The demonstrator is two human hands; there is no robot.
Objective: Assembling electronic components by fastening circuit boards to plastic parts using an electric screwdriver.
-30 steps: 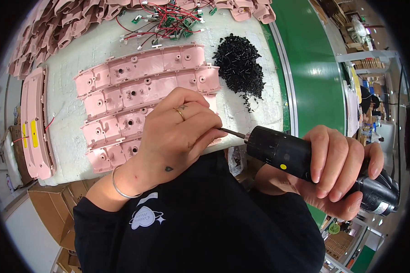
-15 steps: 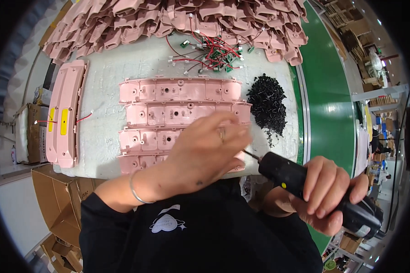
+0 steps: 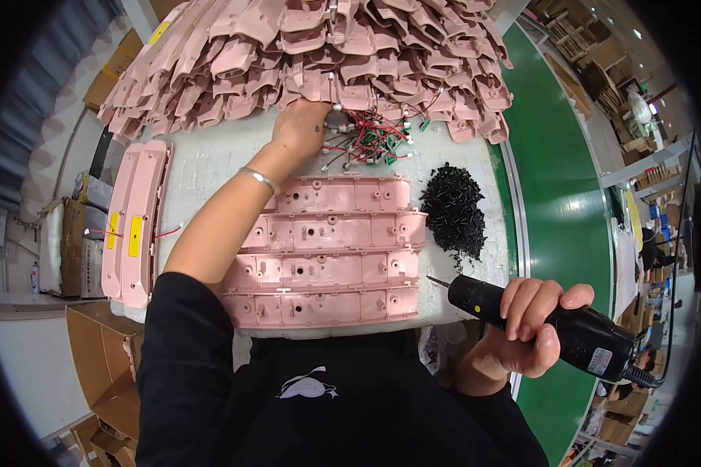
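Observation:
My right hand (image 3: pixel 533 323) is wrapped round a black corded electric screwdriver (image 3: pixel 487 302), whose thin bit points left past the end of the pink plastic housings. Far forward, my left hand (image 3: pixel 302 128) reaches to the left edge of a heap of small green circuit boards with red and black wires (image 3: pixel 378 144). Its fingers are bent down and mostly hidden, so a hold on anything does not show. Below that arm, several long pink housings (image 3: pixel 335 268) lie side by side with their hollow insides up, their left ends partly covered by my forearm.
A large stack of pink shells (image 3: pixel 304 54) fills the back of the table. Black screws (image 3: pixel 453 210) form a pile at the right. Two pink pieces with yellow labels (image 3: pixel 135 233) stand at the left, wires attached. Beyond the white mat (image 3: pixel 202 163) runs a green surface (image 3: pixel 557 194).
My left hand has moved from above the housings forward to the circuit-board heap. The screwdriver stays in my right hand, slightly lower and further left.

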